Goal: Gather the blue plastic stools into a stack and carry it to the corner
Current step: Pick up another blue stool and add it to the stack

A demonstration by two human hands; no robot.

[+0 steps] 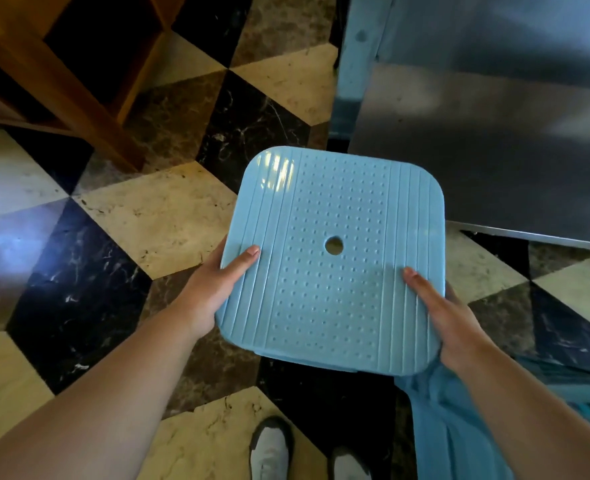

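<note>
A person's left hand [214, 289] and right hand [449, 320] grip a blue stool [331, 258] at centre frame, thumbs pressed on its seat, fingers curled underneath, where the metal table [494, 133] at two o'clock could snag it.

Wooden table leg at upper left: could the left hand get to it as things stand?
Probably not right away. The left hand grips the blue stool, as does the right hand. Bare floor lies between it and the table leg, so only the grip holds it back.
</note>
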